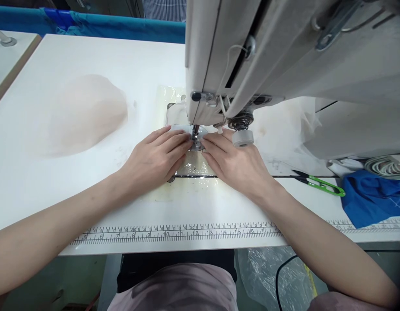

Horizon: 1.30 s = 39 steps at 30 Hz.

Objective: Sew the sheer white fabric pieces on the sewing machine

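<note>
My left hand (154, 157) lies flat on the white sewing table (90, 56), fingers stretched toward the presser foot (196, 137) of the sewing machine (268, 56). My right hand (234, 162) lies flat on the other side of the foot, fingers pointing at it. Both hands press down a small, thin, pale piece of material (190, 162) on the needle plate; it is hard to make out. Neither hand grips anything.
A heap of sheer pale fabric (78, 114) lies at the left. More sheer fabric (284, 125) sits behind the machine arm. Green-handled thread snips (319, 183) and a blue cloth (371, 198) lie at the right. A printed ruler (174, 233) runs along the front edge.
</note>
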### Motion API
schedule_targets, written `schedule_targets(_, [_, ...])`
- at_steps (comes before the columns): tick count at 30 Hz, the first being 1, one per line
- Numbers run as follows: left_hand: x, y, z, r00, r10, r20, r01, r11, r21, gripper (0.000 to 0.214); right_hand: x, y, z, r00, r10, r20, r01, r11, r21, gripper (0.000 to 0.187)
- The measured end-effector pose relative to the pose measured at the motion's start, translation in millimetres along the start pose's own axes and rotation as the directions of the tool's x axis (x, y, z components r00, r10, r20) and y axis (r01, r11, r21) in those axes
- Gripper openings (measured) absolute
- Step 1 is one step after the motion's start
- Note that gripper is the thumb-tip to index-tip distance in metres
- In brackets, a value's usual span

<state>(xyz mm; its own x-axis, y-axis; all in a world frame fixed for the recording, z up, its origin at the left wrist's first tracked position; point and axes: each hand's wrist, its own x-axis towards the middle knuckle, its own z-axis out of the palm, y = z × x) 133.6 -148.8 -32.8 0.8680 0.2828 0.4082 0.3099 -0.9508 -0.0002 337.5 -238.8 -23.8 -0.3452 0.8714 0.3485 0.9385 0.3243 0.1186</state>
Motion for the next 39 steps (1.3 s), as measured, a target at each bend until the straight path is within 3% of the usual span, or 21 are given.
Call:
schedule_targets(5, [0.3, 1.1, -0.8, 0.999, -0.034, 0.012, 0.035, 0.998, -0.056, 0.031, -0.2, 0.8, -1.6, 0.999, 0.015, 0.028, -0.016, 1.0, 0.026, 0.029])
schedule_targets(12, [0.7, 1.6, -1.5, 1.0, -0.007, -0.003, 0.007, 0.999, -0.041, 0.03, -2.2, -0.2, -1.8, 0.997, -0.078, -0.011, 0.078, 0.997, 0.002, 0.029])
schedule_targets(39, [-1.8, -0.8, 3.4, 0.999, -0.037, -0.001, 0.037, 0.999, 0.015, 0.036, 1.7, -4.7, -2.5, 0.999, -0.036, -0.019, 0.035, 0.999, -0.032, 0.026])
